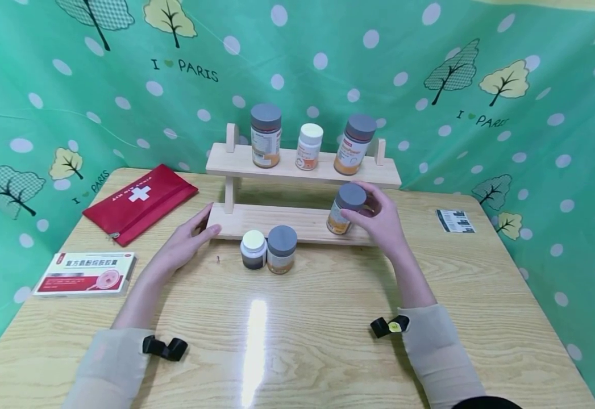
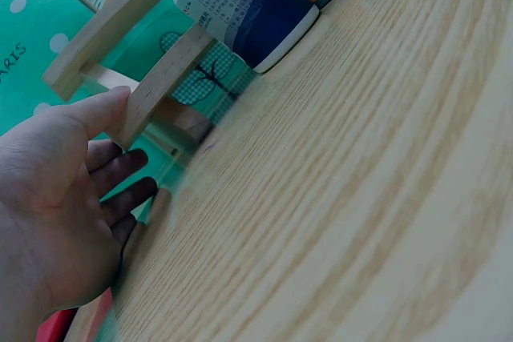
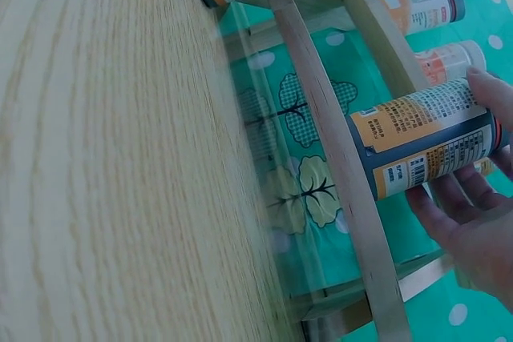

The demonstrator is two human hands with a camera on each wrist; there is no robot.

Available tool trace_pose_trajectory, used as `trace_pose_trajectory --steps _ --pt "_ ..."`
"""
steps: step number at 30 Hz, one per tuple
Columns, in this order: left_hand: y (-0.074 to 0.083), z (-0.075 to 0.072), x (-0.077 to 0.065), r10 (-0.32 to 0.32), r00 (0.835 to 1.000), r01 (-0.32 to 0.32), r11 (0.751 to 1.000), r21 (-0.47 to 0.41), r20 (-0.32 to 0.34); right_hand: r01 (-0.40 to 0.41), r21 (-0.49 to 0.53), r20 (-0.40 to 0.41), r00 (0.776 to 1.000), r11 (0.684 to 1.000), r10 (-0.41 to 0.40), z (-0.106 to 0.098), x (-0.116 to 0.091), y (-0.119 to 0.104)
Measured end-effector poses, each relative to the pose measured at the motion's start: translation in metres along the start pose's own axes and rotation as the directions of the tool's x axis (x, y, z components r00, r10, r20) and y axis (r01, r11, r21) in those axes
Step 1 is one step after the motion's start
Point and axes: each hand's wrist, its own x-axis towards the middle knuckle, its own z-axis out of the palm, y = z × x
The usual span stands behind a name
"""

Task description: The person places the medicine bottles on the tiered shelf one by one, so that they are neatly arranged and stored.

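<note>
My right hand [image 1: 384, 218] grips a grey-capped pill bottle [image 1: 345, 207] with an orange and white label, thumb in front and fingers round the far side. The bottle's base is at the right part of the lower board of a two-tier wooden shelf [image 1: 266, 218]. At the left end of that board, my left hand [image 1: 187, 241] holds the board's corner between thumb and fingers; the left wrist view shows the thumb [image 2: 108, 110] against the wood. Just in front of the shelf, a white-capped bottle [image 1: 253, 250] and another grey-capped bottle [image 1: 282, 250] stand side by side on the table.
On the upper board stand a grey-capped bottle [image 1: 266, 136] at left, a small white bottle [image 1: 309, 147] in the middle and another grey-capped bottle [image 1: 354, 145] at right. A red first aid pouch [image 1: 141, 201] and a medicine box [image 1: 86, 274] lie left, a small printed card [image 1: 456, 221] right.
</note>
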Motion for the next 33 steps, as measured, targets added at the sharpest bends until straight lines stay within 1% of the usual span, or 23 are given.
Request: trace_pose_trajectory --steps 4,7,9,11,12,14,16,18,20,23,25,27,33 --pt "-0.001 0.001 0.0 -0.001 1.0 0.001 1.0 -0.011 0.004 -0.003 0.009 0.009 1.0 1.0 0.003 -0.002 -0.001 -0.001" --pt "-0.001 0.001 0.001 0.001 1.0 -0.001 1.0 -0.016 0.008 0.007 0.023 -0.018 1.0 1.0 -0.007 -0.005 0.0 -0.006" --pt "0.0 0.001 0.001 -0.003 1.0 0.003 1.0 -0.01 0.008 0.036 0.056 -0.052 0.998 0.998 -0.033 -0.008 0.001 -0.011" --pt "0.0 0.002 0.001 -0.005 1.0 0.006 1.0 -0.008 0.006 0.098 0.11 -0.095 0.992 0.989 -0.088 -0.011 0.002 -0.019" --pt "0.0 0.002 0.001 -0.006 1.0 0.006 1.0 -0.007 0.005 0.139 0.14 -0.118 0.985 0.98 -0.123 -0.012 0.002 -0.023" --pt "-0.001 0.001 0.001 -0.006 1.0 0.006 1.0 -0.008 0.003 0.234 0.195 -0.175 0.964 0.952 -0.201 -0.013 0.003 -0.032" --pt "-0.001 0.001 0.0 -0.003 1.0 0.003 1.0 -0.01 0.003 0.323 0.24 -0.238 0.934 0.915 -0.267 -0.011 0.002 -0.041" --pt "-0.001 0.0 0.0 -0.004 1.0 0.004 1.0 -0.006 0.002 0.392 0.24 -0.287 0.903 0.888 -0.321 -0.007 0.001 -0.051" --pt "-0.001 0.0 0.0 -0.012 1.0 0.012 1.0 0.001 -0.001 0.442 0.244 -0.312 0.879 0.863 -0.361 -0.001 -0.001 -0.06" --pt "0.0 -0.001 0.0 -0.019 1.0 0.019 1.0 0.014 -0.007 0.489 0.251 -0.298 0.86 0.835 -0.414 0.012 -0.003 -0.072" --pt "0.0 -0.001 0.0 -0.023 1.0 0.023 1.0 0.015 -0.01 0.501 0.268 -0.267 0.86 0.823 -0.436 0.022 -0.003 -0.078" --pt "0.0 -0.001 0.0 -0.021 1.0 0.021 1.0 0.012 -0.011 0.493 0.274 -0.227 0.867 0.826 -0.443 0.031 -0.004 -0.08" --pt "0.001 -0.001 0.0 -0.018 1.0 0.018 1.0 -0.004 -0.003 0.427 0.242 -0.109 0.904 0.871 -0.412 0.052 -0.007 -0.076"
